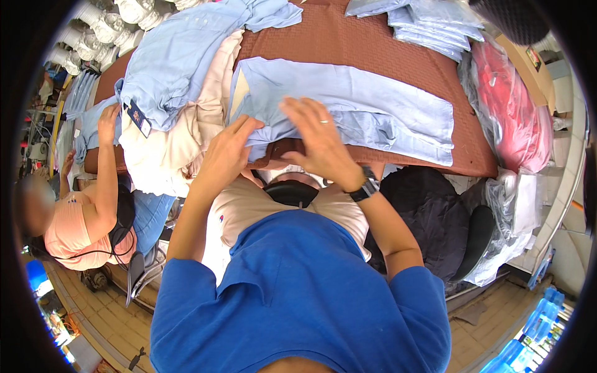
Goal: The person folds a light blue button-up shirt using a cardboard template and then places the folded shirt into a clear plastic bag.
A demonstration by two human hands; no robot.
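A light blue shirt [398, 93] lies folded lengthwise across the table in front of me, its long side running left to right. At its left end a flat cream-coloured piece [239, 92] shows. My left hand [230, 148] has its fingers bent closed on the shirt's near left corner. Over the near edge, just right of it, my right hand [318, 142] is open with fingers apart, slightly blurred; whether it touches the cloth I cannot tell. A ring and a dark wristwatch [367, 184] are on that right hand and wrist.
Left of the shirt, light blue garments [177, 59] with a dark tag lie over cream cloth [158, 152]. Bagged blue shirts [429, 28] are stacked at the far right of the brown-covered table [311, 34]. A bagged red garment [510, 105] stands beyond. A co-worker [87, 217] handles blue cloth at left.
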